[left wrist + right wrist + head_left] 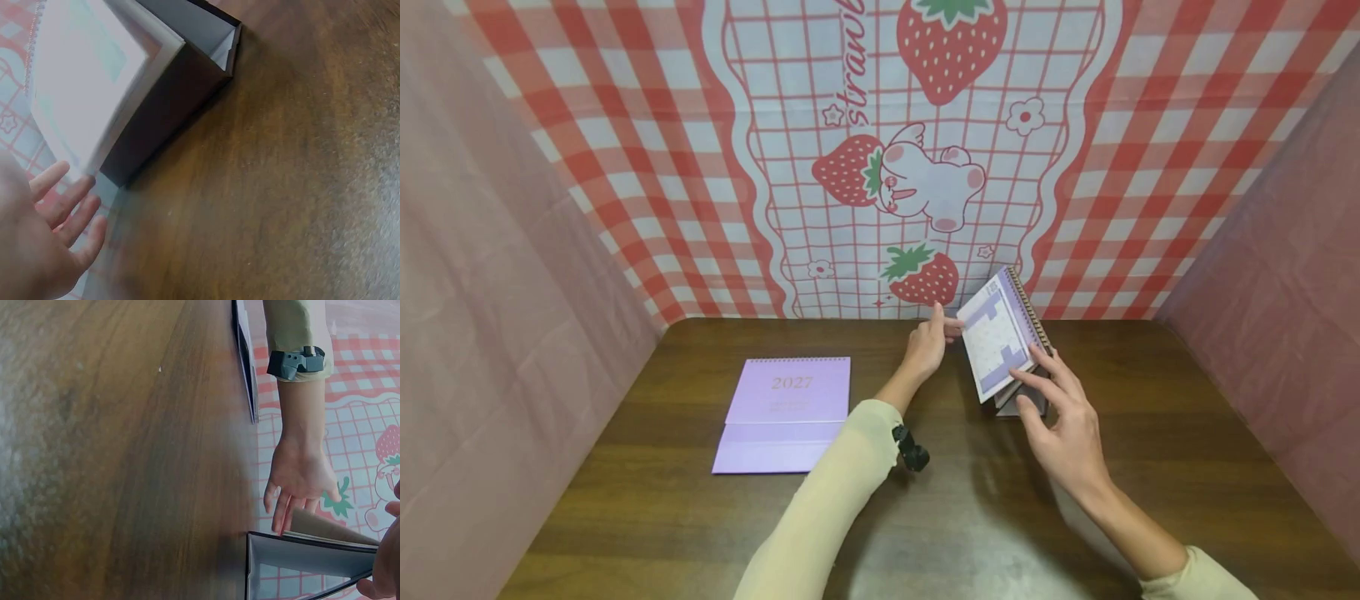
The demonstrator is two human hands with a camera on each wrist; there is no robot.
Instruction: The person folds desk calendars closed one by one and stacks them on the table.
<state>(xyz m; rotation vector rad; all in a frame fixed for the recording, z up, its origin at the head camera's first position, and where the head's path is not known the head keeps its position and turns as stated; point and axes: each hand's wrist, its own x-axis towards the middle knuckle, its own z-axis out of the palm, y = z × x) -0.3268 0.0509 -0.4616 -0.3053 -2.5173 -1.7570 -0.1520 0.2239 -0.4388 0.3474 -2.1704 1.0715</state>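
Left hand (929, 340) held nothing, fingers extended beside page edge | right hand (1067, 429) was loosely spread, touching near edge, no firm grip | standing calendar (1000, 337) sat between them, month page showing; leaves beneath hung loose, page-turning seemed unfinished | 2027 calendar (790, 407), leftward, was untouched

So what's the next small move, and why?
Probably the left hand should pinch the front page by its free corner: its fingers are extended beside that corner, while the right hand is at the near side of the standing calendar.
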